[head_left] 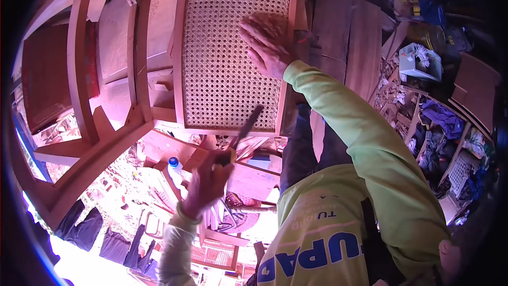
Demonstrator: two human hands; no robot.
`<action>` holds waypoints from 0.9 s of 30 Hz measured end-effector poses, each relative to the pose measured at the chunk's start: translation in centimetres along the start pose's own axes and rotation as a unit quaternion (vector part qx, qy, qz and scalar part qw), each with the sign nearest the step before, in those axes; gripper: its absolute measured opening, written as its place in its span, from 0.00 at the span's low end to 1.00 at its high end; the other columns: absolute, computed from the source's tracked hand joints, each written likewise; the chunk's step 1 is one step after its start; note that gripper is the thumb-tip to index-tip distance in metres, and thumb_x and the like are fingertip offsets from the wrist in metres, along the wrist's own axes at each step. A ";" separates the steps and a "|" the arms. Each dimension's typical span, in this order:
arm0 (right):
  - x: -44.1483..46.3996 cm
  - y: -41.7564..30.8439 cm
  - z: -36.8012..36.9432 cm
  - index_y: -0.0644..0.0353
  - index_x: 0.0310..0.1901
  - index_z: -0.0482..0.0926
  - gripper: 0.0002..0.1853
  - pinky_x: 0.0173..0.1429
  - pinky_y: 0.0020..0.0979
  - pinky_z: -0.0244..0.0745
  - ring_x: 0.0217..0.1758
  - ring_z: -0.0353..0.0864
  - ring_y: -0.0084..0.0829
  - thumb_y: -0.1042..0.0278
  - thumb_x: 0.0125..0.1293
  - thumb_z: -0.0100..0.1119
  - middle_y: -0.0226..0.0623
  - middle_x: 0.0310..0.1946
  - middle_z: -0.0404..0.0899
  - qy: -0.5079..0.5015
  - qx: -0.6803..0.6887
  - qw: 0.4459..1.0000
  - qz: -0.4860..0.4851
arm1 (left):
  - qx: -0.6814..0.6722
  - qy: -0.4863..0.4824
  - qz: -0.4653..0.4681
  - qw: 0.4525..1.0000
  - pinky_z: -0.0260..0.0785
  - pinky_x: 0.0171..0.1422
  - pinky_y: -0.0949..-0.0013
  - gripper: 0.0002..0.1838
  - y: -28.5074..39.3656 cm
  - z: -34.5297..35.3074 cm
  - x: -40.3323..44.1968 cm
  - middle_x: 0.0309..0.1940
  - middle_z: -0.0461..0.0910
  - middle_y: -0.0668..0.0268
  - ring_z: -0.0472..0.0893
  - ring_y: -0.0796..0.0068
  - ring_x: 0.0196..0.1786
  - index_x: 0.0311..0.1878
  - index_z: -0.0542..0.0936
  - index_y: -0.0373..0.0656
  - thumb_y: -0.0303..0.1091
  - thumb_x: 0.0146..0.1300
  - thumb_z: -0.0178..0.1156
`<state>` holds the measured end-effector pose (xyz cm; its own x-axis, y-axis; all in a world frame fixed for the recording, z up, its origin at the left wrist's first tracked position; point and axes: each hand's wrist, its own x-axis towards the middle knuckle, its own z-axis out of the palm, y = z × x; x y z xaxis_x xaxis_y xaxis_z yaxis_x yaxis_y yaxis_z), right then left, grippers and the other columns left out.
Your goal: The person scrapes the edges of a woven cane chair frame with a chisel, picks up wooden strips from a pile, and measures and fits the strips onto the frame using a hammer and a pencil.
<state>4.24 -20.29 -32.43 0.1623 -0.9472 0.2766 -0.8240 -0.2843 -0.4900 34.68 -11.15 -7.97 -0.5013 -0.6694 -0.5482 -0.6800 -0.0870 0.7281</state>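
Note:
A cane-webbing panel [222, 47] in a wooden frame lies in front of me. My right hand [267, 42] rests flat on the upper right part of the webbing, fingers stretched out together and holding nothing. Lower down, my left hand [209, 180] is closed around a tool with a long dark flat blade [247, 126]. The blade points up and to the right, its tip over the panel's lower part; I cannot tell if it touches. Some yellow shows at the grip, but the fingers hide most of the handle. Blur hides the tool's exact kind.
A wooden furniture frame [79, 69] stands left of the panel. Below it is a bottle with a blue cap [173, 163]. Boards [362, 42] lie to the right, near a pale container [420, 63] and a shelf with dark cloth [442, 119]. Dark garments [79, 225] show at lower left.

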 end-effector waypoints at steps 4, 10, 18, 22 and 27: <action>0.1 0.4 0.2 0.56 0.86 0.69 0.35 0.96 0.60 0.45 0.95 0.56 0.46 0.58 0.81 0.60 0.39 0.91 0.61 0.000 0.017 1.000 -0.005 | -0.301 0.039 -0.203 0.931 0.69 0.31 0.76 0.15 1.5 6.9 -5.8 0.35 0.82 0.70 0.75 0.88 0.29 0.63 0.82 0.33 0.36 0.91 0.54; 0.1 0.3 0.1 0.57 0.86 0.69 0.34 0.96 0.63 0.44 0.95 0.56 0.47 0.59 0.81 0.58 0.42 0.90 0.61 0.007 0.021 1.000 -0.010 | -0.360 0.061 -0.278 0.889 0.65 0.29 0.74 0.15 -0.9 13.2 -8.5 0.32 0.80 0.71 0.72 0.89 0.26 0.60 0.83 0.32 0.36 0.88 0.57; 0.2 0.3 0.0 0.59 0.85 0.69 0.34 0.96 0.61 0.46 0.94 0.57 0.48 0.60 0.82 0.58 0.43 0.90 0.61 0.019 0.018 0.999 -0.020 | -0.247 0.058 -0.215 0.943 0.70 0.35 0.68 0.15 -1.5 13.8 -7.4 0.31 0.81 0.68 0.75 0.81 0.30 0.60 0.84 0.31 0.34 0.87 0.58; 0.2 0.4 0.4 0.59 0.85 0.69 0.34 0.96 0.60 0.46 0.94 0.57 0.48 0.60 0.82 0.58 0.43 0.90 0.61 0.026 0.018 0.999 -0.017 | -0.191 0.045 -0.193 0.961 0.66 0.31 0.75 0.18 -2.0 13.3 -7.3 0.32 0.81 0.71 0.73 0.89 0.27 0.67 0.84 0.32 0.37 0.89 0.57; 0.1 0.5 0.6 0.59 0.85 0.70 0.33 0.96 0.59 0.48 0.95 0.57 0.48 0.60 0.82 0.58 0.43 0.89 0.63 0.028 0.029 0.999 -0.014 | -0.177 0.053 -0.218 0.958 0.72 0.35 0.64 0.12 -0.9 13.3 -6.4 0.28 0.83 0.63 0.78 0.77 0.30 0.57 0.85 0.33 0.33 0.86 0.60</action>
<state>4.16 -20.58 -33.15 0.1531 -0.9290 0.3369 -0.7858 -0.3212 -0.5286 31.35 2.98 -10.58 -0.1404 -0.5814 -0.8014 -0.5783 -0.6088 0.5430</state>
